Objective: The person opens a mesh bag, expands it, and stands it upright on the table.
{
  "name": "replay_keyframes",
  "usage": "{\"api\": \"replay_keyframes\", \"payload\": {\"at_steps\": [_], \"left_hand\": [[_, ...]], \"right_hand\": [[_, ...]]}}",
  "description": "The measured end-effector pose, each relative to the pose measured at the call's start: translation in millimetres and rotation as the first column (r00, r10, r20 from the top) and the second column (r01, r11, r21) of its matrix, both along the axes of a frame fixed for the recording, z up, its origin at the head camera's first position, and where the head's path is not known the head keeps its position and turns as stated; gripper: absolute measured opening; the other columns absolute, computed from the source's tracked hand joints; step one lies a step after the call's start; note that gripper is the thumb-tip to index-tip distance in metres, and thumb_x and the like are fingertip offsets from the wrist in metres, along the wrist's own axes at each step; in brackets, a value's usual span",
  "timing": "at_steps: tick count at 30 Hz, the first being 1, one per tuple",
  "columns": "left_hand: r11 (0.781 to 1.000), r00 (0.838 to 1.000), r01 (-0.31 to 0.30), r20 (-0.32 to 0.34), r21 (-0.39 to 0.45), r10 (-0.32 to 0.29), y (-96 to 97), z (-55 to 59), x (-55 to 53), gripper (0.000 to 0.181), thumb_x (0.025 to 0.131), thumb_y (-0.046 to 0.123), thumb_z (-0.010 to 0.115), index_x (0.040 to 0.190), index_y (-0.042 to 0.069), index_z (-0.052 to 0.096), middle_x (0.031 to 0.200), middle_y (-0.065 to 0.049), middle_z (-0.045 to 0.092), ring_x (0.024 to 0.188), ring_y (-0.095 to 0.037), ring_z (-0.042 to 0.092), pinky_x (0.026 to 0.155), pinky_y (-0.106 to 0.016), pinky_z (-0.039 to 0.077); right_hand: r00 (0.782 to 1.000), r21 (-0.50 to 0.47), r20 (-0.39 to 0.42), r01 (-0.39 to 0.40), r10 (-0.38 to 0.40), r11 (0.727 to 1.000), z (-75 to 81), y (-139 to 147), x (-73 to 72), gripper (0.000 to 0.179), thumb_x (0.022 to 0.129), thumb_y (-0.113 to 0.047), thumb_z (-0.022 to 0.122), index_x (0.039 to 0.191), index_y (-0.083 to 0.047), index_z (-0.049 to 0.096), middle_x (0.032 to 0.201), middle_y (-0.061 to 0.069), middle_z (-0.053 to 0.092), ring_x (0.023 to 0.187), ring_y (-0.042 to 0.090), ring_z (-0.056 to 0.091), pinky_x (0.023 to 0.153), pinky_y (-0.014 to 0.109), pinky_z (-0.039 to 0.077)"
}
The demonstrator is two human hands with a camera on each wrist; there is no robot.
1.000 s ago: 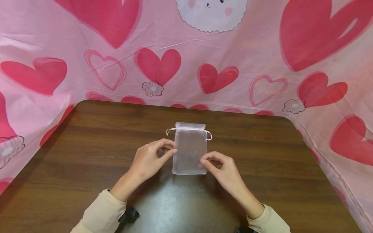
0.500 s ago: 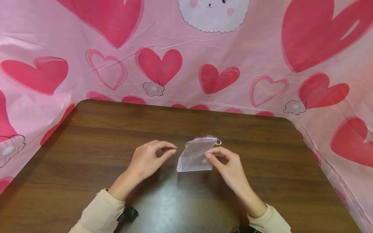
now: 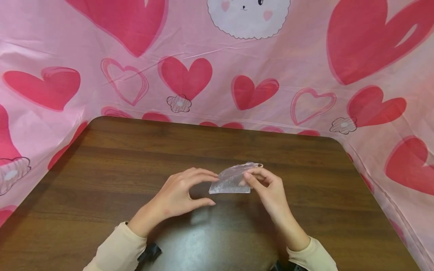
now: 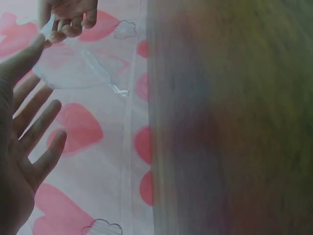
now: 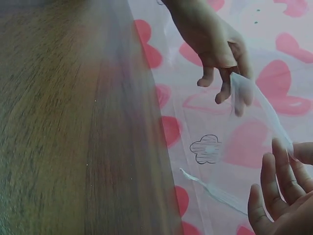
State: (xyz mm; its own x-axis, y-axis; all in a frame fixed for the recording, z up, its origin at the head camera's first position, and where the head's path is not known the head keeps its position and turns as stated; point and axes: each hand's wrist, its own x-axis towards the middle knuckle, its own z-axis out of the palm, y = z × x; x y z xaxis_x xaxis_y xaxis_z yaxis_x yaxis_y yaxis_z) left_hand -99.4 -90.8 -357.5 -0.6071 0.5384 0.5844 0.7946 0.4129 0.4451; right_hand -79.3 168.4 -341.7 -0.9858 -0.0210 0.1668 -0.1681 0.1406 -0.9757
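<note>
A translucent pale-pink sheer fabric drawstring pouch (image 3: 230,184) hangs tilted above the brown wood-grain surface (image 3: 135,150), just past 5 o'clock from the centre of the head view, pinched along its right edge by the right hand (image 3: 269,190), whose fingers hide part of that edge. At the pouch's 9 o'clock the left hand (image 3: 184,192) has its fingers and thumb spread apart, fingertips overlapping the left edge, though whether they touch it cannot be told. A pink cloth backdrop with red hearts (image 3: 220,49) rises behind the surface at 12 o'clock, and a black strap (image 3: 150,252) shows by the left cream sleeve (image 3: 118,244) at 7 o'clock.
</note>
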Motion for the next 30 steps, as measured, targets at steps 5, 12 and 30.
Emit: {"api": "replay_keyframes", "payload": {"at_steps": [5,12,30], "left_hand": [[0.999,0.998,-0.025,-0.061,0.033,0.027,2.0,-1.7,-0.5,0.042,0.077,0.024,0.086,0.117,0.020,0.072,0.118,0.013,0.067,0.105,-0.005,0.062,0.081,-0.030,0.052],[0.987,0.987,-0.063,-0.135,0.146,0.083,-2.1,1.9,-2.1,0.020,0.083,0.013,0.079,0.103,0.017,0.079,0.101,0.010,0.074,0.091,-0.007,0.067,0.072,-0.029,0.052],[0.962,0.969,-0.215,-0.089,0.171,0.232,-7.1,3.2,-4.8,0.007,0.086,0.030,0.078,0.087,0.023,0.078,0.085,0.015,0.071,0.082,-0.004,0.065,0.066,-0.028,0.050]], "right_hand": [[0.999,-0.013,0.040,0.005,-0.004,1.000,-0.7,-0.9,-1.5,0.018,0.094,-0.010,0.068,0.100,0.007,0.066,0.075,0.001,0.072,0.076,0.012,0.066,0.073,0.026,0.053],[0.994,0.053,0.111,-0.029,0.023,0.998,-4.7,-3.9,-0.4,0.018,0.093,-0.012,0.069,0.099,0.005,0.068,0.078,0.002,0.068,0.074,0.014,0.064,0.071,0.032,0.055],[0.987,0.100,-0.031,-0.155,0.159,0.983,-9.3,17.5,-0.3,0.015,0.096,-0.008,0.064,0.100,0.007,0.068,0.086,0.011,0.073,0.079,0.021,0.070,0.075,0.033,0.056]]}}
